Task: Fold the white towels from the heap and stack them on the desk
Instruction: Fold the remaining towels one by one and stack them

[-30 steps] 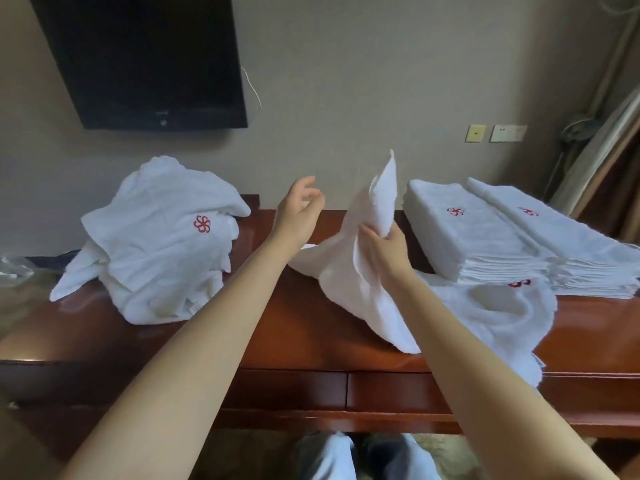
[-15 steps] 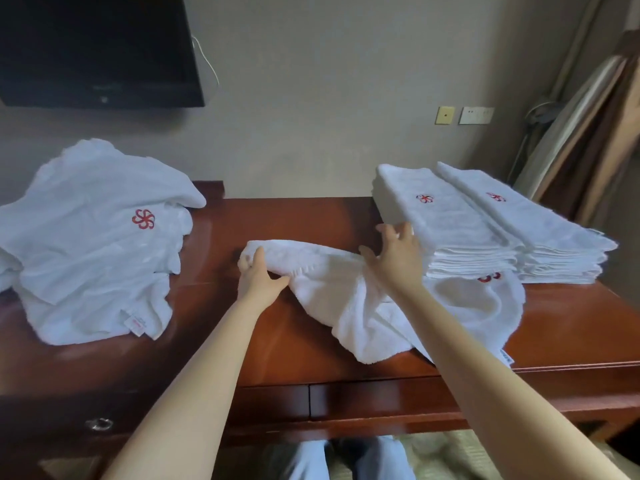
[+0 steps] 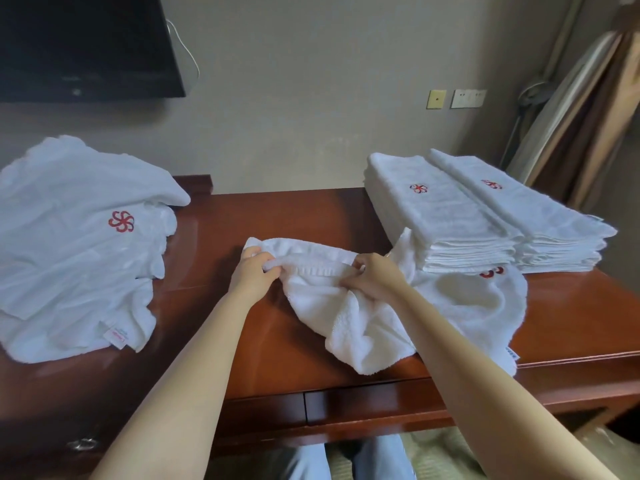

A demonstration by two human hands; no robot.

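A loose white towel [image 3: 363, 323] lies crumpled across the middle of the red-brown desk [image 3: 294, 216]. My left hand [image 3: 254, 271] pinches its hemmed edge near the left corner. My right hand [image 3: 375, 278] grips the same edge a little to the right, fingers curled into the cloth. The heap of unfolded white towels [image 3: 76, 244] with a red flower logo sits at the desk's left end. Two stacks of folded towels [image 3: 485, 223] stand side by side at the right, and the loose towel's far end lies against their front.
A dark television [image 3: 86, 46] hangs on the wall above the heap. Wall sockets [image 3: 457, 98] sit at the right, with leaning boards [image 3: 588, 116] in the corner. The desk's front edge has drawers [image 3: 363, 403]; the loose towel overhangs it at the right.
The towel, held up a second ago, now lies on the desk. Both hands have moved closer together along its hemmed edge, and the right hand has come off the folded stack.
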